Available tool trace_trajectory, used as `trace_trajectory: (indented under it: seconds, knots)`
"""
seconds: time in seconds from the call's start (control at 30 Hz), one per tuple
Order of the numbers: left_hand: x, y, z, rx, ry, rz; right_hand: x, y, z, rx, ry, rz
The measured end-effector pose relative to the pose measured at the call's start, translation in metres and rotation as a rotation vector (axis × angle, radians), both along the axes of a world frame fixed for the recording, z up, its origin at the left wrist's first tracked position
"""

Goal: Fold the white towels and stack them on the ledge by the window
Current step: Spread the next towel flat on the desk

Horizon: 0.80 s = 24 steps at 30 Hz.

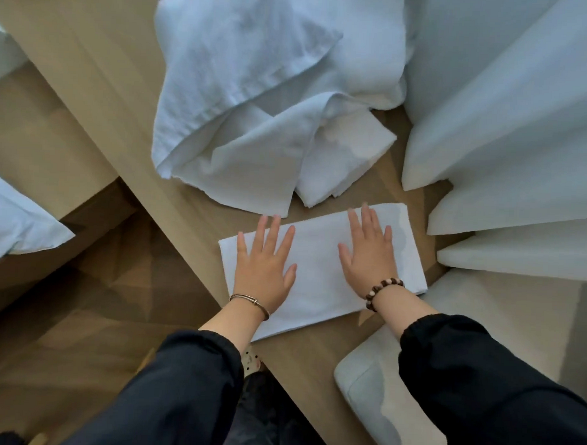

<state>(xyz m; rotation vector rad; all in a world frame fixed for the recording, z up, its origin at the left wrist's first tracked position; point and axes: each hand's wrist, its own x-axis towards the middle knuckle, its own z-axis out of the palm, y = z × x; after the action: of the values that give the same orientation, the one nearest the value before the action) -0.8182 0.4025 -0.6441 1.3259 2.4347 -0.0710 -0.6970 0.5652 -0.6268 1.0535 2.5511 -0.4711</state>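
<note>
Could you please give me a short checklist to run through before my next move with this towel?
1. Left hand and right hand flat on the folded towel: ok.
2. Towel surface smooth: ok.
3. Towel's near corner fully on the ledge: cannot tell, the left forearm covers it.
4. Folded stack beyond free to receive it: not ok, the loose linen pile drapes over it.
5. Curtain clear of the towel: ok, close but apart.
</note>
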Motion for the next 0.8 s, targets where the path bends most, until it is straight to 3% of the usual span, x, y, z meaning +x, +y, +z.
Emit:
trace_trajectory:
  seconds: [0.27,0.4,0.6,0.7,0.8]
  knots:
    - [-0.056,0.049,0.148,0.087,-0.002,-0.108,-0.048,0.019,0.149,0.014,0.181,-0.054]
    - [-0.106,0.077,0.19,0.194,0.012,0.03,-0.083,0.036,0.181,0.0,0.265,-0.107]
    - [-0.209,0.124,0.181,0.097,-0.051,0.214,-0.159,0.062,0.177,-0.013,0.351,-0.212]
    - [-0.248,0.142,0.161,0.006,-0.236,0.329,-0.2,0.071,0.163,-0.201,0.403,-0.394]
    - [-0.28,0.152,0.143,0.018,-0.257,0.285,-0.234,0.082,0.149,-0.366,0.384,-0.514]
